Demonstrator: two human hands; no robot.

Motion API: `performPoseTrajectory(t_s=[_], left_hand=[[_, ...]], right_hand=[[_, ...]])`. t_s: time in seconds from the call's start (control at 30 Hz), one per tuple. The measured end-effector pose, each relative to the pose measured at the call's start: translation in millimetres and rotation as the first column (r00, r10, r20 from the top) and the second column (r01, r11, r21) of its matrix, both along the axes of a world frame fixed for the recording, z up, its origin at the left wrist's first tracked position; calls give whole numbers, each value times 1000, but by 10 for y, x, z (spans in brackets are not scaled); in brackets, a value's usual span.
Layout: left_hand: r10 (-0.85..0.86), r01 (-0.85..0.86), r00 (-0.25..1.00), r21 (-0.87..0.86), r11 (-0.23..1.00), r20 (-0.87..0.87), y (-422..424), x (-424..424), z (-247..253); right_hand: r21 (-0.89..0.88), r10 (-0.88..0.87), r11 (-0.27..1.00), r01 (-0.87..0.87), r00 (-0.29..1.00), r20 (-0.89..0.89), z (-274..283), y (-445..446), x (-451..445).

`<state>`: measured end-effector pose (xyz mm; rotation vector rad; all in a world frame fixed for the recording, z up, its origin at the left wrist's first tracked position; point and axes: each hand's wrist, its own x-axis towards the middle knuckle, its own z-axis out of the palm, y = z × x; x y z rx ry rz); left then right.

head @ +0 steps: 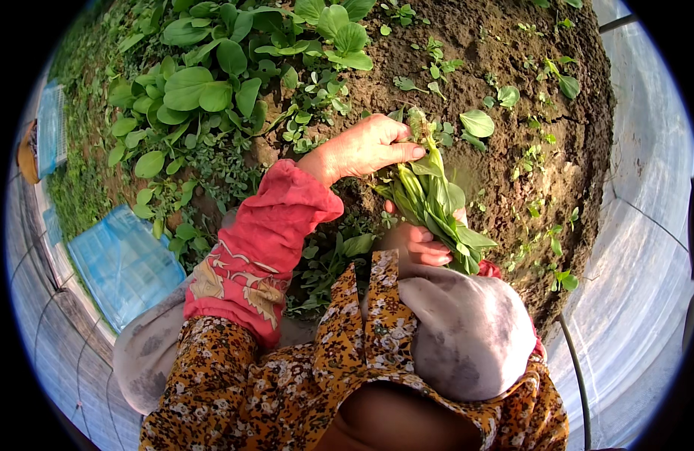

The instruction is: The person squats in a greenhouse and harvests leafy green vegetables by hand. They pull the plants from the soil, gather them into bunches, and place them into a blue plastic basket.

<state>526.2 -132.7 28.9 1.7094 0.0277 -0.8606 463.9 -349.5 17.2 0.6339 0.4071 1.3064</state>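
A bunch of leafy greens (437,203) lies across my right hand (423,242), whose fingers curl around it near the right knee. My left hand (375,147), at the end of a red sleeve, pinches the root end of a stalk (423,127) at the top of the bunch between thumb and fingers. The leafy ends point down and to the right. Part of my right hand is hidden behind the leaves.
Broad-leaved green plants (195,90) grow thickly at upper left. Brown soil (527,152) with small seedlings lies on the right, edged by clear plastic sheeting (646,152). A crate lined with blue plastic (127,259) stands at left; another blue crate (52,129) is beyond it.
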Motion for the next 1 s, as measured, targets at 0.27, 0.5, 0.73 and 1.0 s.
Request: performPoseTrajectory(t_s=[0.27,0.5,0.73,1.0], left_hand=[[258,-239,966,-312,920,21,274,-52,-46],[142,-142,989,-371,918,-28,-45,-159,-83],[560,-545,817,-132,828,137,281,-106,-320],[175,-387,815,-295,874,-552,-6,-247,-58]], right_hand=[[-56,-32,998,35,997,67,145,-44,-40],[-204,7,978,35,980,198,548,-176,-173],[-293,22,954,60,963,269,792,-260,-202],[-342,38,937,67,955,293,932,-340,-250]])
